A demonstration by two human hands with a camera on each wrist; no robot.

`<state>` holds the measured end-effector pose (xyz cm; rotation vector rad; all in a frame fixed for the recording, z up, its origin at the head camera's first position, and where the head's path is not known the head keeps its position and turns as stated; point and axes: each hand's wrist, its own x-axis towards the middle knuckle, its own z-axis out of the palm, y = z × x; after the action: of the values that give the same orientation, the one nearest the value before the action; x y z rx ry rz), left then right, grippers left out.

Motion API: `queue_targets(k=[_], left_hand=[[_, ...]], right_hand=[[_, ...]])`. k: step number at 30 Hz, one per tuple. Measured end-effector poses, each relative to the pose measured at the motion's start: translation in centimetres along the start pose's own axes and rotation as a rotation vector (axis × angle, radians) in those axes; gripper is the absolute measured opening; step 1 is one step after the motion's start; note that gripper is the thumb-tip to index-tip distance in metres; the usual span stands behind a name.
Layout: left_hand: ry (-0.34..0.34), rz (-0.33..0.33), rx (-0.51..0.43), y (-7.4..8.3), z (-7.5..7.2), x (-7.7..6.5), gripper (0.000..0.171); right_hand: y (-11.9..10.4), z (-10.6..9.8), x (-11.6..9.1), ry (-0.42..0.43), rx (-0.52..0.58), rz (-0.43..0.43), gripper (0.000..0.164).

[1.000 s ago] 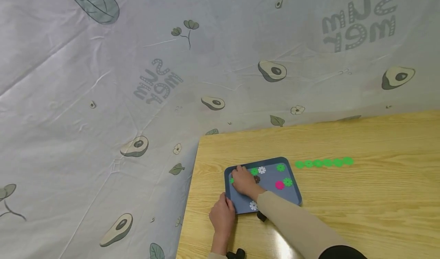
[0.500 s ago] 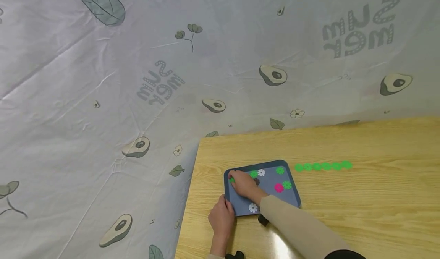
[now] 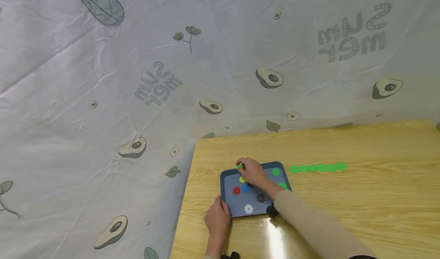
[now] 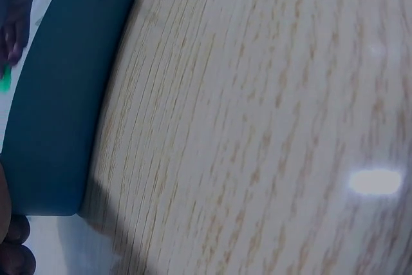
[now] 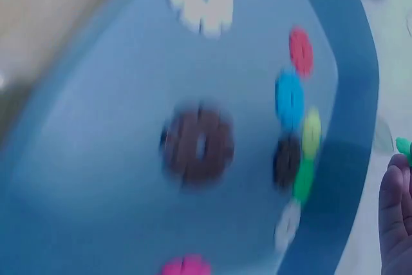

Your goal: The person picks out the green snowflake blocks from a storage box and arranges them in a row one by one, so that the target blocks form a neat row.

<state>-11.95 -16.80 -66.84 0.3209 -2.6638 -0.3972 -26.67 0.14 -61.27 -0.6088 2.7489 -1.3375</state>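
My right hand (image 3: 253, 172) pinches a small green notched plastic disc (image 3: 239, 166) between thumb and fingers, over the far rim of the blue-grey tray (image 3: 222, 192). The same hand (image 5: 394, 214) peeks in at the right edge of its wrist view. At the tray's near left corner my left hand (image 3: 217, 216) grips the rim, with fingertips (image 4: 18, 259) curled beneath it. Inside the tray lie a red disc (image 3: 236, 190), a blue disc (image 3: 245, 189), a yellow disc (image 3: 242, 179), a brown disc (image 5: 198, 146), a white disc (image 3: 248, 209) and a pink disc (image 5: 187, 267), among others.
Right of the tray, several green discs (image 3: 312, 168) form a straight row on the wooden table (image 3: 361, 198). A printed grey-white cloth (image 3: 220, 60) hangs behind and along the left of the table.
My right hand has lifted the green disc from the tray's left side and moved up and rightward. Red, blue and yellow discs are now uncovered. The left hand stays at the corner.
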Motion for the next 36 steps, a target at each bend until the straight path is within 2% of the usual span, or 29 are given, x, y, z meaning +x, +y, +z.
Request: queue_targets(k=[7,13,18,25,30,33,36], left_hand=[[-0.001,0.0,-0.015,-0.3,0.1,0.0,0.017],[-0.002,0.019,-0.017,-0.8,0.4,0.2,0.016],[0.001,0.021,-0.03,-0.9,0.4,0.3,0.016],[0.01,0.029,-0.032,-1.0,0.7,0.3,0.017],[-0.013,0.011,-0.035,-0.8,0.6,0.3,0.019],[-0.024,-0.004,-0.04,-0.8,0.6,0.2,0.019],[-0.021,-0.006,-0.048,-0.7,0.5,0.2,0.018]], right_hand=[[4.1,-5.3,-0.8,0.092,-0.01,0.014,0.02],[8.8,-9.9,-2.3,0.141,-0.009,0.128,0.025],[12.3,-14.2,-4.5,0.174,-0.006,0.221,0.033],[17.3,-19.4,-8.9,0.226,-0.042,0.317,0.04],[20.1,-21.7,-12.3,0.273,-0.046,0.47,0.043],[20.7,-22.3,-13.8,0.317,-0.015,0.574,0.045],[20.9,-22.5,-14.6,0.338,-0.008,0.63,0.047]])
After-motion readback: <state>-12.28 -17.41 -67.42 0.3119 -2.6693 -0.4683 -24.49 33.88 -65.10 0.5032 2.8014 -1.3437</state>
